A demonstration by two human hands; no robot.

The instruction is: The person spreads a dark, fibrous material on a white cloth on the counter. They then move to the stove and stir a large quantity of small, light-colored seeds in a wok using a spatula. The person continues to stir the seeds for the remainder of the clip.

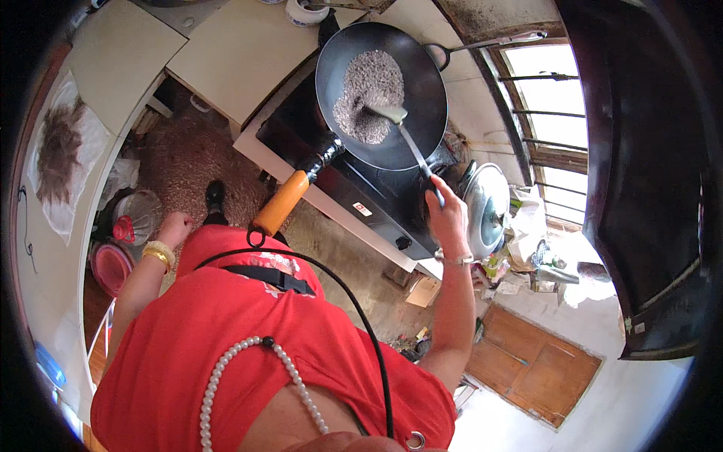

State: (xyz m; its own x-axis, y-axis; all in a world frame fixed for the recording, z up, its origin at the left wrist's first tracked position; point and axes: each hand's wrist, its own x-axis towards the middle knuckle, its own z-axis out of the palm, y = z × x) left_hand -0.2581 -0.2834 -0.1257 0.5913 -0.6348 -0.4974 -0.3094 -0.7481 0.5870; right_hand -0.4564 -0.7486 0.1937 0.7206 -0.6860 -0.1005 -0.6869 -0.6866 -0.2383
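Observation:
My right hand [448, 212] grips the dark handle end of a metal spatula [415, 147], whose blade rests among small grey-brown grains or seeds [374, 76] in a black wok [421, 85]. The wok sits on a black gas stove [373, 195], its orange wooden handle [282, 201] pointing towards my body. Over the floor at my side hangs my left hand [176, 227], its fingers curled and touching no tool. A pot with a domed metal lid [487, 203] stands just beyond my right hand.
A ladle [497, 42] lies beyond the wok near the barred window [551, 127]. A white sheet [62, 164] with dark material lies on the left counter. Below it are a pink basin [111, 268] and a clear container with a red cap [133, 220]. A black range hood [644, 169] overhangs the right side.

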